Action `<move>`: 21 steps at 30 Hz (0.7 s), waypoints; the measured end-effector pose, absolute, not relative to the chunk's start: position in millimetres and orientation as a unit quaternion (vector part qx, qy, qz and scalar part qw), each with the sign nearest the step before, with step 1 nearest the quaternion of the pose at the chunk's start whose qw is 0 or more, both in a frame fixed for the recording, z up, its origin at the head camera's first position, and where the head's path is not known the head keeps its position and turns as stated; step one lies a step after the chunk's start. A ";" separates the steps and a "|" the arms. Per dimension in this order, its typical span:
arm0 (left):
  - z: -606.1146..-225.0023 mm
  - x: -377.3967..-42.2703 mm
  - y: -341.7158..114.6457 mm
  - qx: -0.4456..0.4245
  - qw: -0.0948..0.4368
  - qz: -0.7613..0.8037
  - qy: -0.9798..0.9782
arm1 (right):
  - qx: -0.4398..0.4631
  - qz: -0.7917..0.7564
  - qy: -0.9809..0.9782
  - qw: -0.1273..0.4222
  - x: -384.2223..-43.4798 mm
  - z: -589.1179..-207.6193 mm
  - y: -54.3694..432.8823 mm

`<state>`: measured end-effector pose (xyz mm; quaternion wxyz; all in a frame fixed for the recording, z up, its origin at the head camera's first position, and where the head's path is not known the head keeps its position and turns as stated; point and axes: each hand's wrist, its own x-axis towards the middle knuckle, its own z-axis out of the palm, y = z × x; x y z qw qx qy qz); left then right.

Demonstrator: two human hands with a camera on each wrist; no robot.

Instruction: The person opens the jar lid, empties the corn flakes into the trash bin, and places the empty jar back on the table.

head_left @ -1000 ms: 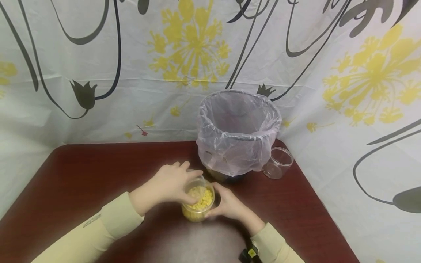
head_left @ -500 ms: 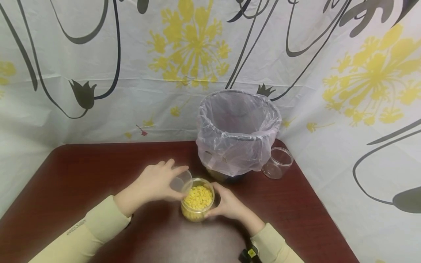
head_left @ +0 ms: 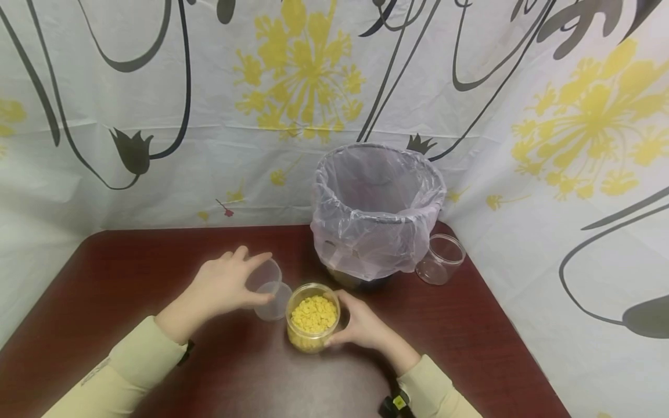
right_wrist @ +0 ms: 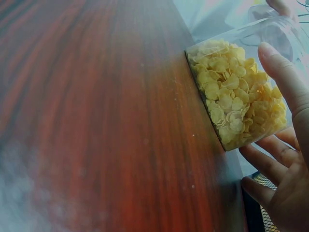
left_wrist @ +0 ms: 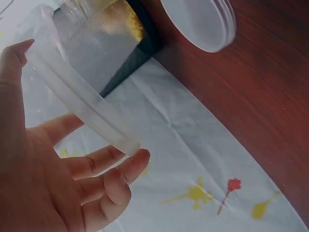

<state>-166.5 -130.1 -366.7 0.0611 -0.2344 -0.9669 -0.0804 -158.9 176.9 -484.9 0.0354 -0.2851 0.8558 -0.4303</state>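
Note:
My left hand pinches a translucent round lid by its edges, thumb on one side and fingers on the other. In the left wrist view this lid appears edge-on, above the palm. A second translucent lid lies on the table just left of a transparent jar. The uncovered jar stands upright, largely filled with yellow flakes. Around the jar's right side curve the thumb and fingers of my right hand. The right wrist view shows the flakes through the wall.
Behind the jar stands a mesh bin lined with a pale plastic bag. Another transparent jar, without a lid, is right of the bin. A patterned sheet hangs beyond the dark red table.
My left hand has carried its lid leftward from over the jar, bringing the flakes and the lid on the table into fuller view. The right hand and jar have stayed put.

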 end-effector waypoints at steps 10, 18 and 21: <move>-376.8 -171.0 -156.7 -0.182 0.033 -0.092 -0.978 | -0.284 -0.430 0.856 0.034 -159.3 -484.9 176.7; -389.1 -174.5 -173.8 -0.163 0.008 -0.090 -0.983 | -0.281 -0.427 0.859 0.033 -159.0 -484.9 176.9; -394.0 -175.2 -179.3 -0.156 0.007 -0.088 -0.984 | -0.281 -0.427 0.859 0.033 -159.0 -485.0 176.9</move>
